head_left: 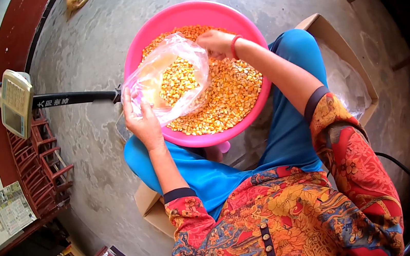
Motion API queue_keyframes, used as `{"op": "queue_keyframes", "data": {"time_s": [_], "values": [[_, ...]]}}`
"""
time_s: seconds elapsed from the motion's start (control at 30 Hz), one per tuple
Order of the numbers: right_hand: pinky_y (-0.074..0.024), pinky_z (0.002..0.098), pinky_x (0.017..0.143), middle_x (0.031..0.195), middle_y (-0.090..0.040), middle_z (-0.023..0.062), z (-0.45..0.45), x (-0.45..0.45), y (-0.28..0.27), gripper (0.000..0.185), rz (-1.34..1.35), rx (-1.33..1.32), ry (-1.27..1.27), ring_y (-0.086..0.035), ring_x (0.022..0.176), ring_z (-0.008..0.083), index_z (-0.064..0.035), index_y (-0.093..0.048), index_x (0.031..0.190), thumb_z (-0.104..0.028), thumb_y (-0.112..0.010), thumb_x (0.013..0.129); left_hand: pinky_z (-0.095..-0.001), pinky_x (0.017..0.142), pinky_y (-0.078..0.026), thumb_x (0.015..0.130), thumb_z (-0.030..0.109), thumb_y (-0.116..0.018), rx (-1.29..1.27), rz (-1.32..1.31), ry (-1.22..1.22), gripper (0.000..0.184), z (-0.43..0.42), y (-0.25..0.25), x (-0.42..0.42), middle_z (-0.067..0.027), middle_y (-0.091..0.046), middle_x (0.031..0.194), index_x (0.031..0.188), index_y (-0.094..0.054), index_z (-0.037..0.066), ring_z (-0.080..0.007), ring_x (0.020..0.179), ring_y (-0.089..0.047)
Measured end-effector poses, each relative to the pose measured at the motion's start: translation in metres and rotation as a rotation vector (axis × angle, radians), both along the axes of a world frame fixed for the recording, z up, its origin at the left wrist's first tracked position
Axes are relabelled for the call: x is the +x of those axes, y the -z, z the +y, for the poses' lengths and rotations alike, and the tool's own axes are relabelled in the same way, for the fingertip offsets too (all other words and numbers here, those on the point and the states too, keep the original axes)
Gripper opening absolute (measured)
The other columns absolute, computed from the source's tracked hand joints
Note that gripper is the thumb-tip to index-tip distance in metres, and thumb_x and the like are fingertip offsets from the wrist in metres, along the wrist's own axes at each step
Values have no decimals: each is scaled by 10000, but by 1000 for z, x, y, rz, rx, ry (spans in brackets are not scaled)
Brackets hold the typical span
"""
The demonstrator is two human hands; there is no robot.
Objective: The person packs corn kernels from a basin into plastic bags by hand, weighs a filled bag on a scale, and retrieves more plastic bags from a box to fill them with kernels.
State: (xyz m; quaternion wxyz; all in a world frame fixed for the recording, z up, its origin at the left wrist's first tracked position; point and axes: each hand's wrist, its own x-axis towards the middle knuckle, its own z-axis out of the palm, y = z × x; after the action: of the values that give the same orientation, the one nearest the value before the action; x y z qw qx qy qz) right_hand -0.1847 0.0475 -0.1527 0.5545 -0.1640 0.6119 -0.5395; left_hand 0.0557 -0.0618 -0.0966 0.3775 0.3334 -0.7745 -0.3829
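A pink basin (pixel 192 139) holds many loose yellow-orange corn kernels (pixel 234 95). Over its left part lies a clear plastic bag (pixel 149 78), its mouth spread wide, with kernels inside. My left hand (pixel 143 123) grips the bag's left edge between thumb and fingers. At the bag's upper right rim is my right hand (pixel 214 41), a red band on its wrist. Its fingers point down behind the rim, and their tips are hidden, so what they hold, if anything, does not show.
A scale display (pixel 17 103) on a black post (pixel 76 97) stands left of the basin. Small red-brown chairs (pixel 46 159) are beyond it. An open cardboard box (pixel 357 66) with clear plastic bags sits at the right, and another box (pixel 154 212) at lower left.
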Motion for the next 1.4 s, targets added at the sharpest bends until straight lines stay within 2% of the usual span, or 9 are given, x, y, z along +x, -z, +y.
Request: {"op": "queue_keyframes", "data": {"time_s": [0.3, 0.47, 0.6, 0.67, 0.77, 0.83, 0.97, 1.03, 1.4], "values": [[-253, 184, 367, 627, -501, 7, -5, 3, -69, 161, -309, -645, 287, -325, 409, 43, -74, -565, 812, -197, -487, 879, -267, 646, -529, 786, -64, -500, 13, 2, 16, 462, 1, 2, -2, -121, -581, 1046, 1244, -476, -4, -167, 909, -568], [-388, 209, 462, 689, -546, 13, -15, 54, -100, 208, 120, -687, 177, -476, 536, 62, -59, -592, 901, -239, -487, 908, -263, 644, -525, 787, -42, -500, 7, -23, 23, 454, -1, 8, -4, -115, -581, 1038, 1239, -475, -17, -161, 900, -563], [-467, 324, 611, 751, -621, 110, -15, 73, -80, 164, 1012, -762, -115, -597, 689, 223, -34, -651, 824, -190, -603, 799, -262, 641, -526, 786, -24, -496, 75, -18, 20, 448, 5, 1, -6, -112, -579, 1040, 1234, -475, -24, -160, 894, -560], [-479, 315, 636, 755, -626, 115, -12, 61, -89, 149, 1173, -642, -175, -618, 717, 210, -44, -656, 858, -173, -600, 809, -262, 641, -527, 788, -27, -497, 57, -20, 18, 447, 4, 2, -4, -114, -578, 1047, 1235, -474, -24, -161, 898, -561], [-501, 261, 686, 796, -659, 80, -23, 45, -69, 153, 887, -830, 187, -623, 768, 118, -31, -643, 917, -153, -592, 840, -264, 640, -530, 793, -31, -501, 22, -18, 19, 444, 2, 4, -1, -117, -575, 1060, 1235, -473, -22, -164, 909, -563], [-497, 238, 668, 814, -658, 74, -19, 21, -60, 168, 865, -551, 272, -609, 750, 97, -13, -629, 916, -159, -560, 867, -265, 641, -532, 795, -33, -504, 2, -8, 26, 442, 1, 5, -2, -118, -574, 1066, 1235, -473, -22, -166, 916, -563], [-506, 331, 713, 846, -647, 113, -13, -10, -13, 167, 1137, -140, 240, -625, 782, 240, -60, -636, 939, -167, -566, 832, -268, 647, -534, 795, -45, -510, 17, -8, 21, 441, 2, 4, -3, -120, -575, 1068, 1233, -475, -20, -170, 928, -564], [-494, 387, 760, 909, -633, 146, -13, -11, 3, 190, 1279, 45, -42, -605, 855, 309, -74, -632, 968, -150, -554, 812, -268, 647, -533, 793, -49, -511, 31, -6, 13, 442, -2, 6, -3, -120, -575, 1069, 1232, -476, -20, -170, 930, -563], [-481, 389, 799, 945, -641, 186, 4, 22, -10, 300, 1133, 335, -695, -620, 897, 309, -28, -657, 938, -215, -484, 780, -260, 638, -528, 791, -71, -496, 44, 3, 18, 442, -1, 4, 1, -119, -567, 1070, 1229, -478, -18, -162, 918, -562]]}}
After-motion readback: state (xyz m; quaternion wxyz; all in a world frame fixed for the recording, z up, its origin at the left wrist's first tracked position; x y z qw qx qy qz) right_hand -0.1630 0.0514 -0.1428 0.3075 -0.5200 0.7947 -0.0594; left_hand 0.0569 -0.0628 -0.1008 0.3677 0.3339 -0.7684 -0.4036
